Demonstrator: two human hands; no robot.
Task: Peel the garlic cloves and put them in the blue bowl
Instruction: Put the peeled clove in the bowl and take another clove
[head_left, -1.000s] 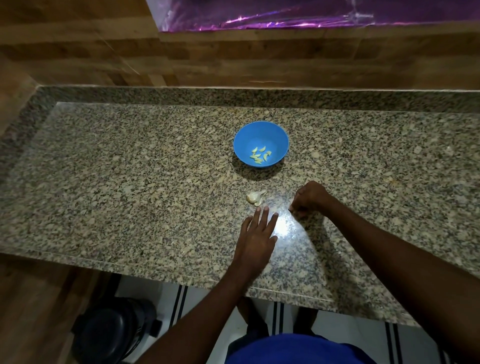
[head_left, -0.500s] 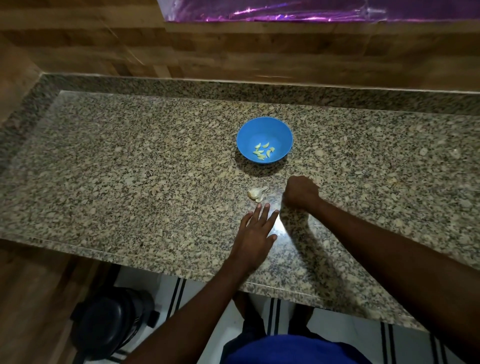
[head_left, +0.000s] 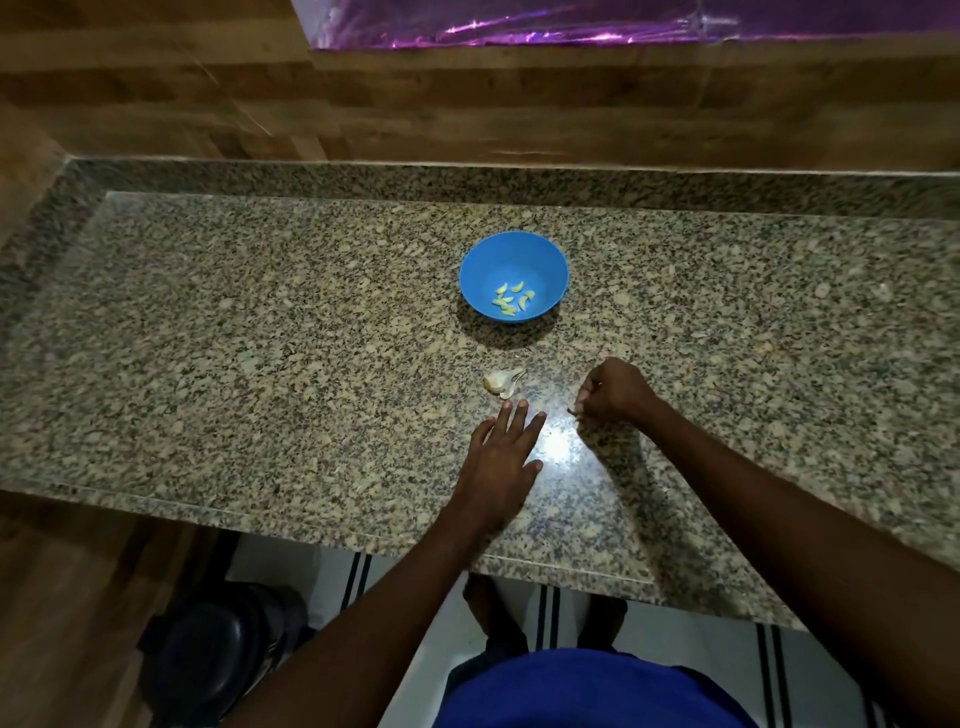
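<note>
Since half a second ago, my right hand (head_left: 613, 391) has drawn back toward four o'clock, away from the garlic, and I see its fingers curled shut around something small and dark, likely a pinch of peel; I cannot tell for certain. Largest first: the speckled granite surface (head_left: 260, 338) carries everything. My left hand (head_left: 501, 457) lies flat with fingers spread wide and empty, tips just beside the garlic, I judge to steady it. At twelve o'clock sits the round blue plastic bowl (head_left: 483, 270), kept within easy reach, holding several pale peeled cloves (head_left: 511, 301). Between bowl and left hand rests the papery white garlic piece (head_left: 503, 382), unpeeled.
</note>
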